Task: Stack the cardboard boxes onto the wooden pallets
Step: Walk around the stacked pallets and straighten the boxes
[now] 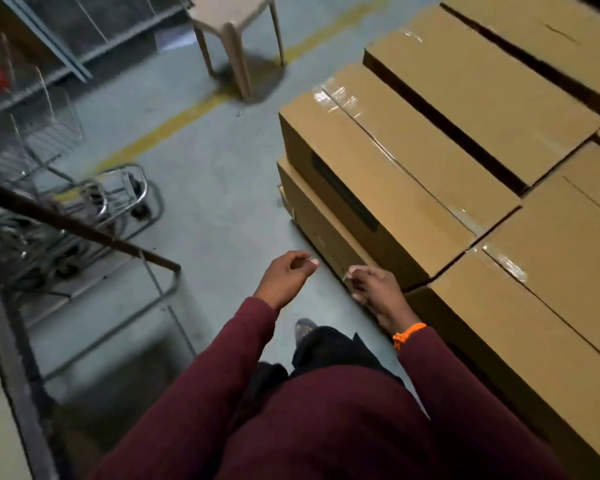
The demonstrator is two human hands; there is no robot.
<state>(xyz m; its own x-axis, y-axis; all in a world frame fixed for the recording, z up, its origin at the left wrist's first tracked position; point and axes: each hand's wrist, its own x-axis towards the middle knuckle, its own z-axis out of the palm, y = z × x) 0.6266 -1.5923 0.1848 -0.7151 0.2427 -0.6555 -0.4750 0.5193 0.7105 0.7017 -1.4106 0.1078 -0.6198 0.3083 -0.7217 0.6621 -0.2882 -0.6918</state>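
Down on the grey floor [222, 188] of a storeroom, and on the right the cardboard boxes [465, 140] sit packed side by side in rows, tops sealed with shiny clear tape. At the near corner, one box [378, 174] rests on a lower box [312, 216] that juts out slightly beneath it; what the stack stands on can't be made out. The person stands just beside that corner in maroon sleeves [222, 358], both arms out in front. The left hand [286, 275] hangs over bare floor, fingers loosely curled towards the thumb, nothing in it, apart from the boxes. The right hand [374, 289], with an orange band [407, 334] at the wrist, is down by the edge of the lower box, fingers also loosely curled and empty. Whether it touches the cardboard is hard to tell. One foot [305, 327] shows between the arms. Further off, a beige plastic chair [232, 26] stands by a worn yellow line [174, 123] painted on the floor. A small metal trolley [118, 195] sits to the left, blurred, behind a dark rail [77, 226].
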